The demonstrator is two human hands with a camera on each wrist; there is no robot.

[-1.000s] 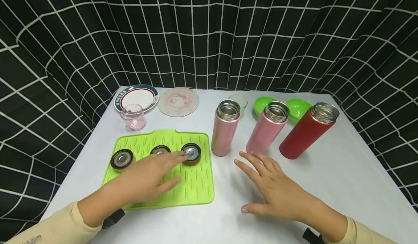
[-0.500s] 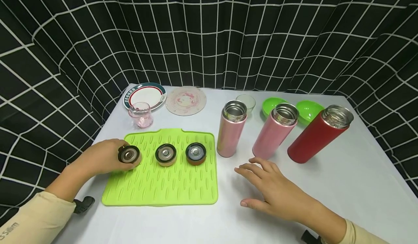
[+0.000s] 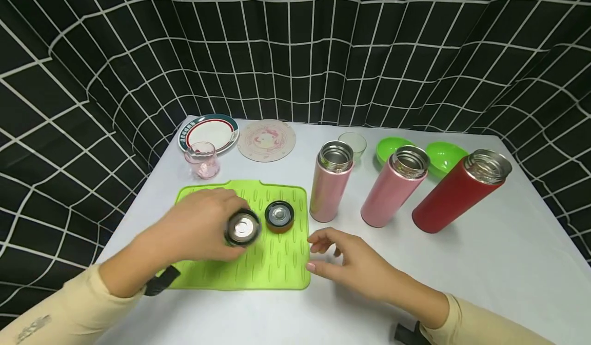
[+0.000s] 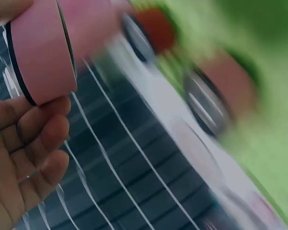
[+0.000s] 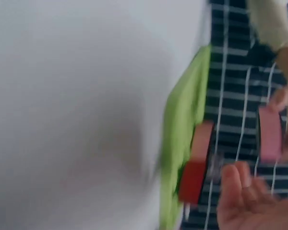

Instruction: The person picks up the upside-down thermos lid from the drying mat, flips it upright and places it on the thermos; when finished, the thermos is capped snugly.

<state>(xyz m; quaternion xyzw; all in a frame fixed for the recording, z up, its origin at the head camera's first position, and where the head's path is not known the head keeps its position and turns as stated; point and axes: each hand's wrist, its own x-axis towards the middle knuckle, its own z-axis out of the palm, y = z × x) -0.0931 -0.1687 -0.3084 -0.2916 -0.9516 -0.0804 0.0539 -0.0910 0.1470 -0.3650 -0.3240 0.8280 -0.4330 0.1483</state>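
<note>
My left hand (image 3: 198, 227) grips a pink bottle lid (image 4: 43, 52), its metal inner side turned up, above the green mat (image 3: 277, 268). In the left wrist view, thumb and fingers pinch it by the rim, off the mat. A red lid (image 3: 279, 215) lies inner side up on the mat. Beside it, another pink lid (image 4: 230, 88) shows in the left wrist view; in the head view the left hand hides it. My right hand (image 3: 353, 265) hovers by the mat's right edge, fingers loosely bent, holding nothing. Nearest to it stands a lidless pink bottle (image 3: 330, 188).
A second pink bottle (image 3: 390, 193) and a red bottle (image 3: 454, 198), both lidless, stand further right. Behind are green bowls (image 3: 445, 157), a clear glass (image 3: 354, 142), a round pink-printed mat (image 3: 268, 140), a plate (image 3: 210, 132) and a pink glass (image 3: 203, 163).
My left hand reached to the leftmost lid, took hold of it, and has carried it up and rightward over the mat. My right hand has moved left toward the mat.
</note>
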